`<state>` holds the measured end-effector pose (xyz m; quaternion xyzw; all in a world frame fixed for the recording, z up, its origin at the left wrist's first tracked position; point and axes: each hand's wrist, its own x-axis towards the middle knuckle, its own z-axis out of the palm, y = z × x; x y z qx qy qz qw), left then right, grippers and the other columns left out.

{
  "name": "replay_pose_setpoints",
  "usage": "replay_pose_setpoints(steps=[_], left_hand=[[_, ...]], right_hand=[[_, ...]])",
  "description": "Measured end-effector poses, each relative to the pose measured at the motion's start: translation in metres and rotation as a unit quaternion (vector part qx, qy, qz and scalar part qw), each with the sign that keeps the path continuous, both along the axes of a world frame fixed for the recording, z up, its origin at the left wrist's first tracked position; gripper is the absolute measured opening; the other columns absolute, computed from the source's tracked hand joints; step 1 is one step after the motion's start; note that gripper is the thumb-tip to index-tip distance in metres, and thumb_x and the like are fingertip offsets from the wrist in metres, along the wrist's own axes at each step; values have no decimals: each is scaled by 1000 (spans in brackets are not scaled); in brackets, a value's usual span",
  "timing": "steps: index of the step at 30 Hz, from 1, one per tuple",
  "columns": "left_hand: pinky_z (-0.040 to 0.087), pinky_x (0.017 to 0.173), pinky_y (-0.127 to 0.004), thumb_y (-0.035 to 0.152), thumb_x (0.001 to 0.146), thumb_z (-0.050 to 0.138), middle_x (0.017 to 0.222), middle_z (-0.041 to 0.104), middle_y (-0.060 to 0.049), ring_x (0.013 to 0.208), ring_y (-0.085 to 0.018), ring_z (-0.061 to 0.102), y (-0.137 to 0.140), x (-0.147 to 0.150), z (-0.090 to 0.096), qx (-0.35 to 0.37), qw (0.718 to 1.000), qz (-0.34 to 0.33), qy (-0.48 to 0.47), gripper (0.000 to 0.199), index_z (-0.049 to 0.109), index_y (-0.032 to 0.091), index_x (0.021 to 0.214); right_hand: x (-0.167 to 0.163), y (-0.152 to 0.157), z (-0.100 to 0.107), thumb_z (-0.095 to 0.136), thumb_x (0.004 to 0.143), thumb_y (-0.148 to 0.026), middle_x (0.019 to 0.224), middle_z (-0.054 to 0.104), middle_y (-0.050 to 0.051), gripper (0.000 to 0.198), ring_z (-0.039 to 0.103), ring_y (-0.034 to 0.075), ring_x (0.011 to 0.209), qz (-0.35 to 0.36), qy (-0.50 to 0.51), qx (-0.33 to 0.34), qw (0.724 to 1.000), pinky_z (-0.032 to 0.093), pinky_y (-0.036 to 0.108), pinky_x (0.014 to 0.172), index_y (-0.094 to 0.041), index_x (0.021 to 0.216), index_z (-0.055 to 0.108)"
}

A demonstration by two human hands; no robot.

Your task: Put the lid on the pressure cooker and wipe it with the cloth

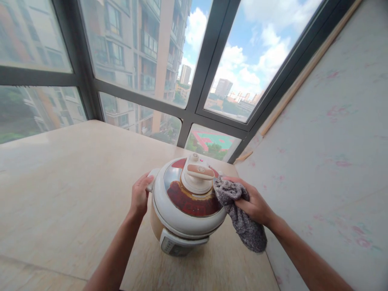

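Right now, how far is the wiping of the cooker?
Nothing looks finished. In hand: the right hand presses a grey cloth on the right of the cooker lid, while the left hand steadies its side. Left: brown marks show around the lid handle.

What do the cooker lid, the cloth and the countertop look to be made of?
Cooker lid: probably glossy white plastic rim around a shiny red panel, which shows reflections. Cloth, gripped by the right hand: soft grey fabric, fuzzy and limp, possibly terry or microfibre. Countertop: pale beige, faintly veined, with a slight sheen; stone or laminate, cannot tell which.
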<state>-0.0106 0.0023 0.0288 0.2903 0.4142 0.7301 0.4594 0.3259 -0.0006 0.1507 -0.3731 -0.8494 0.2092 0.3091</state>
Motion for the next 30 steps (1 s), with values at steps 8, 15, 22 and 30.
replay_pose_setpoints(steps=[8, 15, 22, 30], left_hand=[[50, 73, -30, 43, 66, 71, 85, 71, -5, 84, -23, 65, 3, 0, -4, -16, 1000, 9, -16, 42, 71, 14, 97], [49, 67, -29, 42, 66, 72, 85, 72, -4, 81, -23, 66, 2, 2, -3, -9, 999, 17, -26, 41, 70, 13, 94], [47, 62, -29, 42, 65, 71, 80, 72, -5, 74, -23, 65, 5, 3, -7, 7, 998, 19, -51, 43, 71, 12, 97], [45, 65, -27, 40, 66, 70, 88, 72, -5, 76, -20, 62, 8, 1, -12, 11, 999, 40, -30, 41, 72, 14, 97]], right_hand=[[-37, 100, 16, 51, 65, -26, 98, 70, 4, 36, 60, 25, 94, -49, -29, -66, 996, 46, 40, 91, -18, 98, 63], [-75, 154, 20, 52, 65, -29, 90, 69, 8, 27, 59, 25, 84, -111, -66, -55, 990, 47, 38, 78, -17, 87, 62], [-133, 132, 44, 57, 67, -19, 114, 72, 5, 53, 65, 24, 105, 67, 19, 74, 995, 45, 38, 100, -19, 119, 68], [-219, 104, 65, 63, 73, -16, 118, 70, 9, 47, 64, 25, 105, 322, -302, 83, 893, 46, 34, 91, -18, 120, 67]])
